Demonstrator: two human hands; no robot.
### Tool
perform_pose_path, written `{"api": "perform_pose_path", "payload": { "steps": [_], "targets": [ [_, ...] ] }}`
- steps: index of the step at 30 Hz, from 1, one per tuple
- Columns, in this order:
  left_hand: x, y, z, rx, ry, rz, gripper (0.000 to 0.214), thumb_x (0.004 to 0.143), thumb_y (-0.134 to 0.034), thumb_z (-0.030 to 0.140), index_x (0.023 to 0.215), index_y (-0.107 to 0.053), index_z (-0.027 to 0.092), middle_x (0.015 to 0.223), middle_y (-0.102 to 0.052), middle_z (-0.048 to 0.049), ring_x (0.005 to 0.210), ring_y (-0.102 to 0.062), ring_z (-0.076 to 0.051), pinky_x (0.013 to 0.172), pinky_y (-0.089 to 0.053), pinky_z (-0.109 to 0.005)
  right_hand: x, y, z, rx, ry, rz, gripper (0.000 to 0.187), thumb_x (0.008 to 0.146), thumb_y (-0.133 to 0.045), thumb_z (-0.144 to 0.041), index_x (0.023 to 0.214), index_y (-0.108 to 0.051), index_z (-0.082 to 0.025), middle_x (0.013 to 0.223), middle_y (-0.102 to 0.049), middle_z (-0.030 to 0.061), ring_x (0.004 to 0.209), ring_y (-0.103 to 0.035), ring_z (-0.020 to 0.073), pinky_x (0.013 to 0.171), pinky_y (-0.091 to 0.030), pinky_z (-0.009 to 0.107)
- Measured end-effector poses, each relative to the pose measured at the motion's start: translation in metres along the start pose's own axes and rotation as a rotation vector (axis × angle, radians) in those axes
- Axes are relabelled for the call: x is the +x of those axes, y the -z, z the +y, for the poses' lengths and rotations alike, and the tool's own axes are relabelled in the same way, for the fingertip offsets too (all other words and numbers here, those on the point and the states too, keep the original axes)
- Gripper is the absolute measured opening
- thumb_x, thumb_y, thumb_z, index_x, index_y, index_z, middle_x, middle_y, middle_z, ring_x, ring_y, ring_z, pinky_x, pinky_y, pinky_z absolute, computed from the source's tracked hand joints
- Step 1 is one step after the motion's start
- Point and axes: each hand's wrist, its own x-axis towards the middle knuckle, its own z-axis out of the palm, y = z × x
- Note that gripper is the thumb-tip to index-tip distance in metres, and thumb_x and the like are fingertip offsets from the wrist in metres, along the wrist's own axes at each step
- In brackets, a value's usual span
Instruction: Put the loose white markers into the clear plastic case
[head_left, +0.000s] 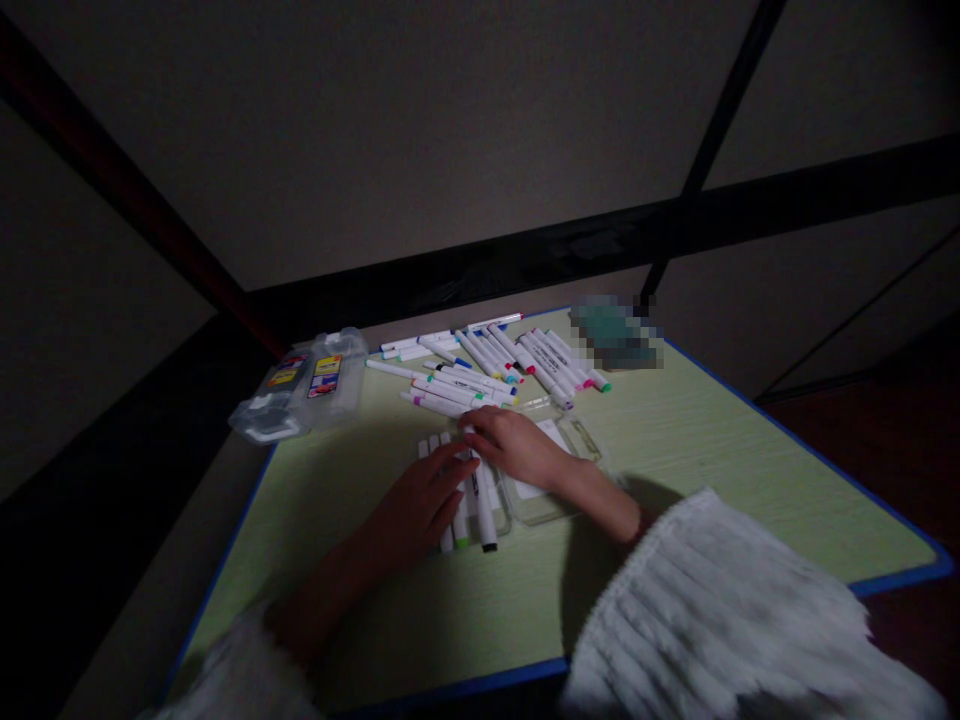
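Over the middle of the counter (pixel 675 480), the black-ended marker (pixel 486 510) is being attended to by both hands, its dark tip pointed toward the wearer. The upper end is met by the right hand (pixel 517 445), its fingers bent and bunched low; whether the barrel is truly pinched there cannot be told. From the other side, the shaft is reached by the left hand (pixel 420 500), half curled, fingertips brought right against it; a firm grip cannot be made out here either, since the palm is turned away.

And beneath it all, a clear case (pixel 540 515) is laid unfolded, one half partly covered by the marker. Just to the left, a green-ended marker (pixel 461 525) is lined up with other white barrels, partly hidden under the left fingers. Farther back, loose markers (pixel 547 360) are spread in leaning rows, and at the far left another clear case (pixel 334 385) is seen, with a handle and bright labels.

As for handling, a light, stiff barrel is to be expected, smooth enough to be rolled or slipped if only one fingertip is applied. It is judged best taken around mid-shaft, between thumb and forefinger, with the far end steadied. The thin case walls look bendable, so hard pressing is better avoided.
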Motion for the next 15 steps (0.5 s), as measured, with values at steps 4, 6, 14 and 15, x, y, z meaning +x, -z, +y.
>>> {"api": "perform_pose_path", "payload": {
  "steps": [4,6,14,15],
  "targets": [
    [-0.0007,-0.0004,-0.0009,-0.008,-0.006,0.005,0.039,0.086,-0.036,0.018,0.123,-0.045,0.02,0.128,-0.045,-0.0104,0.116,-0.043,-0.021,0.097,-0.04,-0.039,0.0011,0.0012,0.0024,0.034,0.004,-0.006,0.025,0.085,-0.042,-0.021,0.104,-0.057,-0.015,0.098,-0.062,0.0091,0.091,-0.055,0.0179,0.077,-0.038,0.027],
    [-0.0008,0.0,-0.0007,-0.007,-0.006,-0.003,0.04,0.085,-0.037,0.017,0.124,-0.045,0.02,0.129,-0.045,-0.0103,0.118,-0.043,-0.02,0.097,-0.04,-0.038,0.0016,0.0023,0.003,0.057,0.006,0.001,0.026,0.085,-0.043,-0.021,0.107,-0.057,-0.014,0.1,-0.062,0.0096,0.091,-0.056,0.0178,0.078,-0.038,0.027],
    [-0.0018,0.0037,0.0027,0.063,-0.117,0.044,0.034,0.085,-0.036,0.014,0.115,-0.052,0.015,0.122,-0.051,-0.0123,0.111,-0.049,-0.019,0.092,-0.044,-0.034,0.0037,0.0046,0.0021,0.089,-0.008,0.004,0.025,0.083,-0.047,-0.021,0.105,-0.057,-0.013,0.079,-0.063,0.005,0.072,-0.055,0.0145,0.066,-0.037,0.024],
    [-0.0019,0.0047,0.0035,0.072,-0.163,0.05,0.033,0.085,-0.036,0.013,0.113,-0.053,0.015,0.119,-0.053,-0.0121,0.108,-0.05,-0.018,0.09,-0.045,-0.032,0.0036,0.0048,0.0019,0.09,-0.008,0.003,0.025,0.083,-0.047,-0.021,0.104,-0.058,-0.013,0.079,-0.063,0.0051,0.072,-0.055,0.0145,0.066,-0.037,0.024]
  ]
}}
